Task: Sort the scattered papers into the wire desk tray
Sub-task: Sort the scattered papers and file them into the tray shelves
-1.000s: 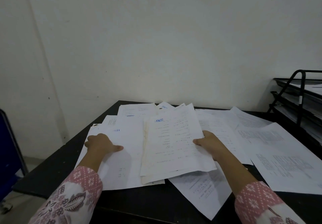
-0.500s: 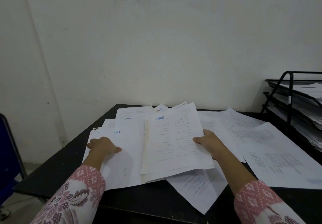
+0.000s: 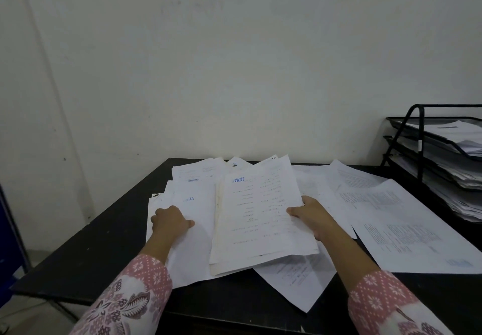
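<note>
White printed papers lie scattered over a black table (image 3: 109, 235). My right hand (image 3: 310, 217) grips the right edge of a thin stack of sheets (image 3: 258, 214) with a blue stamp at its top, thumb on the page, lifted slightly above the others. My left hand (image 3: 170, 221) holds the left side of a lower sheet (image 3: 193, 251), thumb on top and fingers curled at its edge. The black wire desk tray (image 3: 427, 152) stands at the right edge, three tiers, each holding papers.
More loose sheets (image 3: 396, 220) spread across the right half of the table up to the tray. One sheet (image 3: 297, 282) hangs toward the front edge. A pale wall rises behind the table. A blue object (image 3: 10, 230) stands at the far left.
The view has shifted right, showing more of the wire tray. Both hands keep their hold on the papers with little movement.
</note>
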